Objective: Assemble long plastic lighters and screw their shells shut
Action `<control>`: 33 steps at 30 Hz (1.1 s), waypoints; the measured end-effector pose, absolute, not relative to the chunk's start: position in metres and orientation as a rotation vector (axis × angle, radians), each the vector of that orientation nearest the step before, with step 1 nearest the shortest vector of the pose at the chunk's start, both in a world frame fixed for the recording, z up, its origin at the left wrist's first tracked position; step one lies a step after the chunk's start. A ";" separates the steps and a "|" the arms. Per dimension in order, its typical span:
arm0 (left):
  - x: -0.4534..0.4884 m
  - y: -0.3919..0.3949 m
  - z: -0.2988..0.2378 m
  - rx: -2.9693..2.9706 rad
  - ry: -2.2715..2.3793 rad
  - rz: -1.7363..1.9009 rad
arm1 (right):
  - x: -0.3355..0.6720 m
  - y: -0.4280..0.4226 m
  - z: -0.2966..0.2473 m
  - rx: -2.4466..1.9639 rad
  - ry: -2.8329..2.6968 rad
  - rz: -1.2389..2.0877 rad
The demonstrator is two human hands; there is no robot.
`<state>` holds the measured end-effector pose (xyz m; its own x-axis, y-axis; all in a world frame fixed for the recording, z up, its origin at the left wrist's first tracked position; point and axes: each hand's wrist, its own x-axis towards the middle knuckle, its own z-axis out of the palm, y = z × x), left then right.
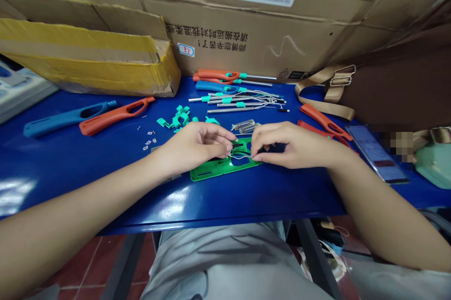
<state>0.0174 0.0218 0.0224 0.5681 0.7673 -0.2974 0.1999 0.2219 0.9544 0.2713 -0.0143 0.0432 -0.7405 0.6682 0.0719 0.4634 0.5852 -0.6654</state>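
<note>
A green lighter casing half [211,171] lies on the blue table beneath both hands, its hollow side up. My left hand [207,146] is closed in a pinch on a small black part [238,145] just over the casing. A thin white wire [237,157] curves from there towards my right hand [282,144]. The fingertips of my right hand are pinched on the wire's far end, by the casing's finger opening. My fingers partly hide the casing and the black part. Behind the hands lie clear fuel tanks [245,126] and several teal plastic pieces [179,116].
Metal lighter tubes with wires [227,111] and orange lighters [218,74] lie at the back. Blue [66,119] and orange casings [116,117] lie left, more orange casings [326,121] right. A phone [377,154], strap [317,98] and cardboard boxes [141,70] surround the area.
</note>
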 end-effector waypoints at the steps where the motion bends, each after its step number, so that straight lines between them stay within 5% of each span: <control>1: 0.017 0.022 0.022 1.334 0.926 0.488 | 0.269 -0.015 0.041 -0.908 -2.514 0.927; 13: 0.016 0.016 0.025 1.335 0.908 0.532 | 0.237 -0.019 0.023 -1.281 -1.997 1.024; 33: 0.016 0.016 0.029 1.595 0.881 0.439 | 0.232 -0.027 0.027 -1.303 -1.952 1.278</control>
<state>0.0158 0.0161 0.0291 0.6417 0.7432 -0.1895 0.2957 -0.0118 0.9552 0.2324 -0.0268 0.0268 -0.4422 0.8900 -0.1109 0.4575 0.1174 -0.8814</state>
